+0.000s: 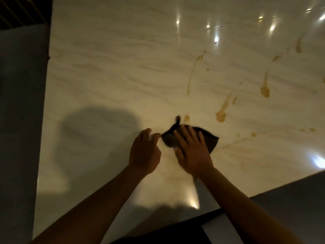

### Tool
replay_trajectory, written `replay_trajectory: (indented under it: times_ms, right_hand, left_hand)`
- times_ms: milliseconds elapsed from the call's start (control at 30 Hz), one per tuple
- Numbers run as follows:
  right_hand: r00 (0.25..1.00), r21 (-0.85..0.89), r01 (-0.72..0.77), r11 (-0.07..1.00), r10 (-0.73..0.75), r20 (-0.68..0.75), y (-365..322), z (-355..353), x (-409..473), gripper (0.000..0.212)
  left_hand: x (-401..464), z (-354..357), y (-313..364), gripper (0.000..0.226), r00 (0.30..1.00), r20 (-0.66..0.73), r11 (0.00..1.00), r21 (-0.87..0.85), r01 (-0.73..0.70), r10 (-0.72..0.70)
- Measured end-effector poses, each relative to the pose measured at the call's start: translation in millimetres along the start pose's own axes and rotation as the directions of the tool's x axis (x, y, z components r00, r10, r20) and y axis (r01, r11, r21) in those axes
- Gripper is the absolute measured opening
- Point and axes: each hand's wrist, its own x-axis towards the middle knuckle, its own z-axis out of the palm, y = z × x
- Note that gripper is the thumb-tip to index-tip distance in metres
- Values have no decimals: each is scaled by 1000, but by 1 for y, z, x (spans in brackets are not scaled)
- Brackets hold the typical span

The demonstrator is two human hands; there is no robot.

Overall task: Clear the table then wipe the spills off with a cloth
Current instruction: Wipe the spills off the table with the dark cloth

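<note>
A dark cloth point(212, 138) lies bunched on the glossy marble table point(114, 76). My right hand point(191, 150) presses flat on the cloth with its fingers spread. My left hand point(145, 150) hovers just left of the cloth, fingers loosely curled and holding nothing. Brown spills point(221, 115) streak the table to the right of and beyond the cloth, with a small blot point(186, 118) just past it. A faint smear point(233, 147) trails off to the right of the cloth.
More brown splashes point(264, 90) and drops point(253, 134) dot the right half. The table's left edge point(46, 95) meets a grey floor. Its near edge point(263, 192) runs diagonally at lower right. A slatted chair back point(19, 13) shows at top left.
</note>
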Motion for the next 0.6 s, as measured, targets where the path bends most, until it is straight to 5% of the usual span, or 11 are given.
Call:
replay_trajectory:
  times_ms: [200,467,600]
  right_hand:
    - [913,-50,404,914,-398,92,44,-9,18,56]
    - [993,-28,112,993,-112,-29,56,-12,124,58]
    - [940,-12,340,940,-340,20,45,-9,71,56]
  left_hand:
    - [23,7,12,50,992,-17,992,-41,121,-122]
    - [31,6,28,50,968,-57,970,-25,242,-243]
    - [47,13,32,41,949,-90,953,-47,299,-302]
